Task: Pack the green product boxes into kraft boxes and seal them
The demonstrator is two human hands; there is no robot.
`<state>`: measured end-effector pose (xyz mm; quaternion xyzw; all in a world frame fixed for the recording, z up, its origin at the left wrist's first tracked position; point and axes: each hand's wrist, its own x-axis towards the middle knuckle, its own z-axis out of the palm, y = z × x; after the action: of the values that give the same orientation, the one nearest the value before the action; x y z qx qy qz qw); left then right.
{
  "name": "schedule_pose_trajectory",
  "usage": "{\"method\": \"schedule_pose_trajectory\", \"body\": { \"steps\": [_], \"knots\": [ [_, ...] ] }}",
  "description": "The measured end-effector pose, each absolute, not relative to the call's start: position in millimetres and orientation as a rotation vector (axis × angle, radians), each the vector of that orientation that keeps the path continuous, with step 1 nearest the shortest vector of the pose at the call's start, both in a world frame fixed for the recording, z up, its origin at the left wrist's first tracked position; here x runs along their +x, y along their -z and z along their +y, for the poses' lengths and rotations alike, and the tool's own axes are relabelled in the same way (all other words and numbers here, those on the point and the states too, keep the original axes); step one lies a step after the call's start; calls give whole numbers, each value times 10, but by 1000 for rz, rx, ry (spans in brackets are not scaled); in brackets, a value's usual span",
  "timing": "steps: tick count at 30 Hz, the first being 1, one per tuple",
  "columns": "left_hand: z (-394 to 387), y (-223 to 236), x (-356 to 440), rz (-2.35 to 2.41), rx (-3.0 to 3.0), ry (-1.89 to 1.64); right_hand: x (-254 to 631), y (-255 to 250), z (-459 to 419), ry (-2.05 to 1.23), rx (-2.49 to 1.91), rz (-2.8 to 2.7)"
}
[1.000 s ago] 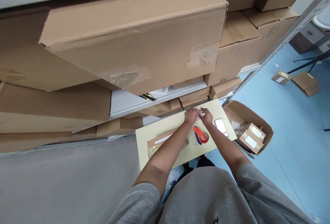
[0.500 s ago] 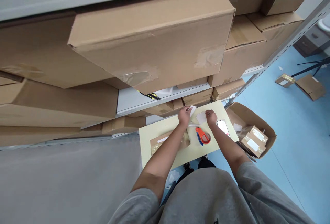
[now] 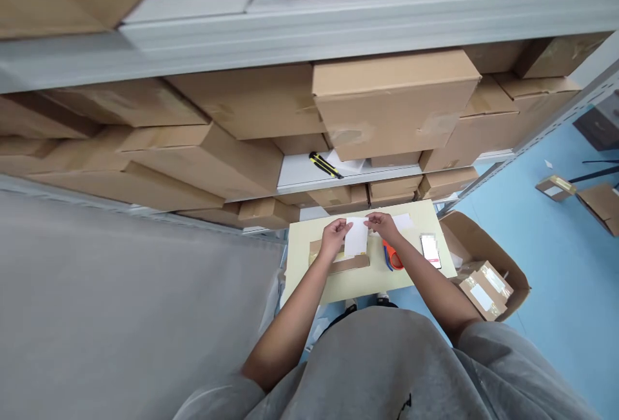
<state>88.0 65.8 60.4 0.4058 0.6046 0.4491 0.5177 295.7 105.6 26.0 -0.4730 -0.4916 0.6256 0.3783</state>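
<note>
A white paper label (image 3: 356,237) is stretched between my two hands, above a small cardboard box (image 3: 349,264) that lies on the pale yellow table (image 3: 338,288). My left hand (image 3: 334,238) pinches the label's left edge. At its upper right corner, the fingers of my right hand (image 3: 383,225) are closed on it. An orange and blue tape dispenser (image 3: 393,257) sits just below my right hand, partly hidden by the forearm. More white paper (image 3: 402,221) lies behind that hand. To the right rests a phone (image 3: 430,251) with a lit screen.
Shelves full of cardboard boxes (image 3: 396,107) rise beyond the table, one box jutting out. On a shelf lies a yellow and black box cutter (image 3: 325,166). An open carton (image 3: 520,278) holding small taped boxes (image 3: 486,291) stands on the floor to the right.
My hands were apart, each with white paper. Now both are together on one label, over the small box. The view has shifted, showing more of the shelves.
</note>
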Motion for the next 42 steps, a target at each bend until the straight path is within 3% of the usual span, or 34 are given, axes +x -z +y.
{"method": "schedule_pose_trajectory", "body": {
  "steps": [8,15,20,29,42],
  "knots": [
    [32,-864,239,1452,1173,-1102,2298,-696,732,-1532,-1101,-1614],
    [-287,-933,-271,1399,977,-1180,1824,-989,498,-1587,-1093,-1778],
    [-431,-939,-590,1355,919,-1155,1550,-1060,398,-1548,-1076,-1945],
    [-452,-974,-874,1294,968,-1105,1316,-1123,330,-1109,-1083,-2280],
    [-448,-921,-929,1242,971,-1113,1238,-1122,295,-1016,-1139,-2330]
  ]
}}
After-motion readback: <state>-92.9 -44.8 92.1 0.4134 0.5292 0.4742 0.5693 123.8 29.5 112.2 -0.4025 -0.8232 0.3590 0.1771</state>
